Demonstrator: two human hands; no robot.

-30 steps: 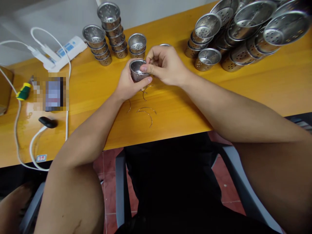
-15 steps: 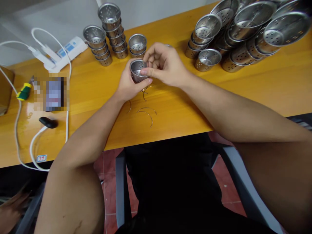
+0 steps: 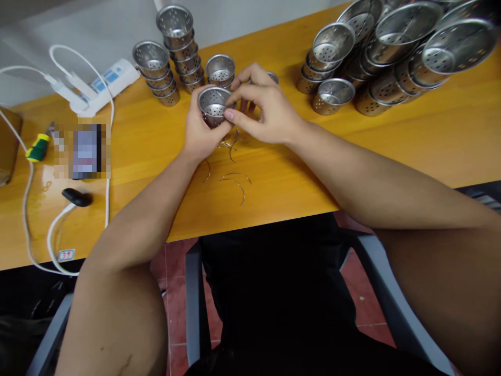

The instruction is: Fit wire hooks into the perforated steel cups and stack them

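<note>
Head view. A small perforated steel cup (image 3: 213,106) is held above the wooden table (image 3: 391,136), near its middle, tilted so that the open mouth faces the camera. The left hand (image 3: 200,130) is wrapped around the cup from below and behind, its fingers closed against the wall. The right hand (image 3: 266,107) is brought to the cup's right rim, with thumb and forefinger pinched at the edge; whether a wire is caught between them cannot be told. Directly beneath the hands, a bundle of thin bent wires (image 3: 230,141) is seen lying on the table, and 2 curved wire pieces (image 3: 237,183) are seen nearer the table's front edge, well apart from the cup. Behind the hands, 3 short stacks of similar cups (image 3: 180,49) are ranged, the middle one tallest. At upper right, a large heap of perforated cups (image 3: 391,47) is piled, several lying on their sides. At left, a white power strip (image 3: 105,81) with white cables, a yellow-handled screwdriver (image 3: 38,147) and a small black object (image 3: 76,196) are shown.
</note>
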